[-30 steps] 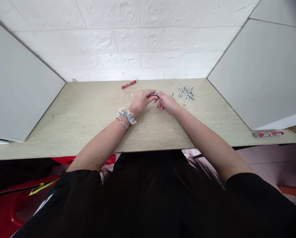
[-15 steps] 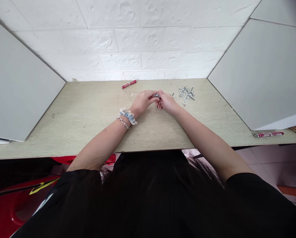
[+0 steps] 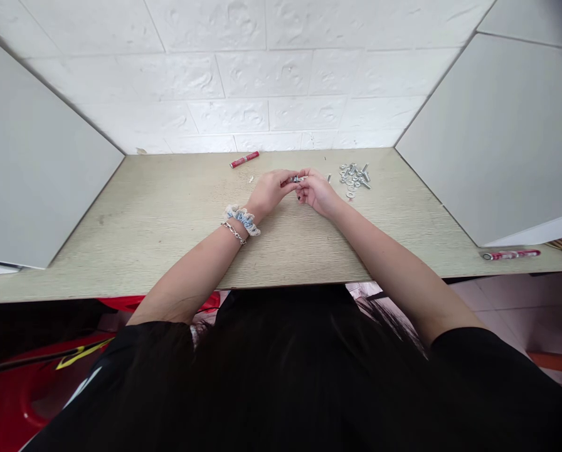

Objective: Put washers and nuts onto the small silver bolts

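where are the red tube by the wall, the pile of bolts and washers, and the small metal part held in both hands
red tube (image 3: 244, 159): head view, middle of its body
pile of bolts and washers (image 3: 354, 177): head view, centre of the heap
small metal part (image 3: 294, 180): head view, its exposed middle

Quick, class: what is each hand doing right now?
Left hand: closed on a metal part.
Right hand: closed on the same metal part.

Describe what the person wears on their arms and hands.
Both forearms are bare below short black sleeves. The left hand has a frilly blue-and-white scrunchie at the wrist, with a thin silver chain bracelet beside it. The right hand has no wristwear; one fingernail looks dark.
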`<state>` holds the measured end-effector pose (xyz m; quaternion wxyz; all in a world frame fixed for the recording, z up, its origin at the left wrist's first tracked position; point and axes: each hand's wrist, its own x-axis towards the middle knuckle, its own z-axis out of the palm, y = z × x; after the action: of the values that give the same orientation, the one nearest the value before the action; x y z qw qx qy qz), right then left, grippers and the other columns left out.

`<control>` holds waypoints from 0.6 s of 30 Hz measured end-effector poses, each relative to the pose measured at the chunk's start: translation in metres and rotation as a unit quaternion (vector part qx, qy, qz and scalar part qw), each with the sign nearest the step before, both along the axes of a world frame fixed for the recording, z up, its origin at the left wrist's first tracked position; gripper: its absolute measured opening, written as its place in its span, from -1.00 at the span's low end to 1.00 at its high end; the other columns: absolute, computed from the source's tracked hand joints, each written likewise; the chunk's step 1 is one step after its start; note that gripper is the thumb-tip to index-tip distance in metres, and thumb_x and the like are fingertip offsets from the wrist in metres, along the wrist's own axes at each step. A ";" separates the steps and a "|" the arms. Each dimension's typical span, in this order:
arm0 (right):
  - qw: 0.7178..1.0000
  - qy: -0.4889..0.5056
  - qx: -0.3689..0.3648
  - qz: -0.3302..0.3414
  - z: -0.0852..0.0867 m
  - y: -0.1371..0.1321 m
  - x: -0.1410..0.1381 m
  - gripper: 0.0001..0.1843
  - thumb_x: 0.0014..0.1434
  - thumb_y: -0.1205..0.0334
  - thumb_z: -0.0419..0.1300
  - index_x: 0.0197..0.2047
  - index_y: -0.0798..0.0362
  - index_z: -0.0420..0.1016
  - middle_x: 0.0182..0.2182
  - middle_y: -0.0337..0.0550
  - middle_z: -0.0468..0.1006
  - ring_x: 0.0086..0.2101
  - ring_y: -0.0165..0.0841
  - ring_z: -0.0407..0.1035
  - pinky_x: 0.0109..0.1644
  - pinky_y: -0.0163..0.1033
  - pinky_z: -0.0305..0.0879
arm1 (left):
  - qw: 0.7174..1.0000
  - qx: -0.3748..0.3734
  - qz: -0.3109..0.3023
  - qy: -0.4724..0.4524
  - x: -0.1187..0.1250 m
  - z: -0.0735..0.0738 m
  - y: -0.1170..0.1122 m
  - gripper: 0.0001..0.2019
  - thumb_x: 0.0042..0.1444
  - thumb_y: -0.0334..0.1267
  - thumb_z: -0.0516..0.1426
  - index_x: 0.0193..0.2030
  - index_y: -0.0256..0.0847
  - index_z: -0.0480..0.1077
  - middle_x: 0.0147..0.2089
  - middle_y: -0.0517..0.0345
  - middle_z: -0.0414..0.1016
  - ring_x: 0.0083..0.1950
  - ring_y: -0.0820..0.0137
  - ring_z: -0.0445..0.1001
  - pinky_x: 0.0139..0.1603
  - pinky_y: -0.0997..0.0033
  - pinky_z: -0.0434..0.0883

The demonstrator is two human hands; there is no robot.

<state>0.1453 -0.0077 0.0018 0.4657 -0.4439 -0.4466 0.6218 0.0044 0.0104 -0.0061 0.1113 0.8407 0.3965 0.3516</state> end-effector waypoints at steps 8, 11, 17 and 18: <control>0.997 -0.052 -0.033 0.049 -0.008 0.006 0.001 -0.40 0.15 -0.37 -0.13 -0.42 0.05 0.23 -0.71 -0.27 0.29 -0.77 -0.53 0.10 -0.76 -0.40 -0.09 | 0.999 0.040 -0.018 0.007 0.002 -0.002 -0.001 -0.79 0.12 -0.32 0.16 -0.09 -0.23 0.49 -0.26 0.13 0.54 -0.26 0.46 0.44 -0.18 0.47 0.32; 0.996 -0.073 -0.042 0.036 -0.007 0.004 0.001 -0.30 0.09 -0.45 -0.21 -0.51 0.06 0.21 -0.74 -0.24 0.27 -0.77 -0.52 0.14 -0.76 -0.39 -0.02 | 0.998 0.055 -0.032 0.017 0.003 -0.004 -0.002 -0.80 0.13 -0.31 0.15 -0.11 -0.24 0.48 -0.27 0.13 0.53 -0.26 0.46 0.43 -0.19 0.47 0.31; 0.994 -0.107 -0.035 -0.002 -0.009 0.005 -0.001 -0.29 0.07 -0.47 -0.22 -0.57 0.06 0.17 -0.77 -0.23 0.26 -0.77 -0.50 0.16 -0.76 -0.39 0.07 | 0.996 0.067 -0.047 0.021 0.004 -0.003 -0.004 -0.84 0.14 -0.29 0.15 -0.16 -0.23 0.49 -0.32 0.15 0.50 -0.30 0.46 0.41 -0.23 0.48 0.30; 0.993 -0.114 -0.031 -0.004 -0.010 0.006 0.000 -0.29 0.08 -0.46 -0.21 -0.57 0.06 0.16 -0.77 -0.23 0.25 -0.78 -0.50 0.16 -0.77 -0.39 0.06 | 0.996 0.067 -0.047 0.019 0.004 -0.003 -0.004 -0.83 0.14 -0.28 0.15 -0.15 -0.22 0.49 -0.33 0.16 0.50 -0.30 0.47 0.41 -0.23 0.48 0.30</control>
<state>0.1450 -0.0019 -0.0083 0.4000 -0.5282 -0.4754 0.5788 0.0080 0.0068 -0.0095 0.0637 0.8703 0.3345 0.3558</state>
